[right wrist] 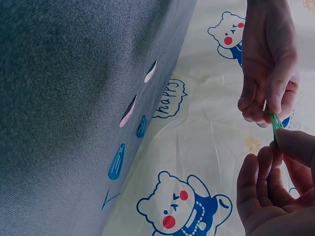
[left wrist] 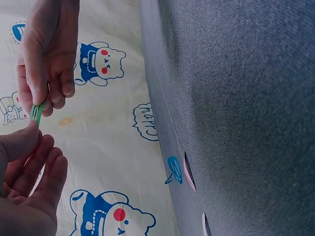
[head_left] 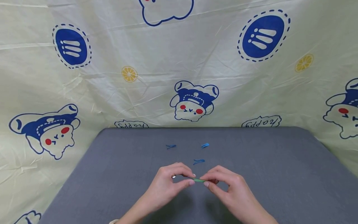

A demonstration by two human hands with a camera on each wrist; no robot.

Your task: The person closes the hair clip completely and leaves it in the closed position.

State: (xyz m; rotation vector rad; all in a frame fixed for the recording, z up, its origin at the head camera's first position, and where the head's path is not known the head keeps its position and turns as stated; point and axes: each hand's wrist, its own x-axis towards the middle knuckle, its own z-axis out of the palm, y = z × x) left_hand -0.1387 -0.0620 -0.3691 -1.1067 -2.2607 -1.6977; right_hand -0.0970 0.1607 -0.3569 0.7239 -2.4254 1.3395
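Observation:
A green snap hair clip [head_left: 199, 180] is held level above the table, between both hands. My left hand [head_left: 167, 183] pinches one end of it between thumb and fingertips. The other end is pinched by my right hand [head_left: 230, 188]. In the left wrist view the green clip [left wrist: 36, 112] spans the short gap between the two thumbs. In the right wrist view a slot shows along the clip [right wrist: 275, 123], partly covered by the fingertips. Beyond the hands lie blue hair clips: one at the left [head_left: 171, 146], one at the right [head_left: 205, 145] and a nearer one [head_left: 199, 161].
A pink clip [right wrist: 129, 113] and a white clip [right wrist: 150, 72] lie on the grey table [head_left: 126, 155] near the blue ones; in the head view the left hand mostly hides them. A printed cream cloth [head_left: 156, 102] hangs behind the table and along its sides.

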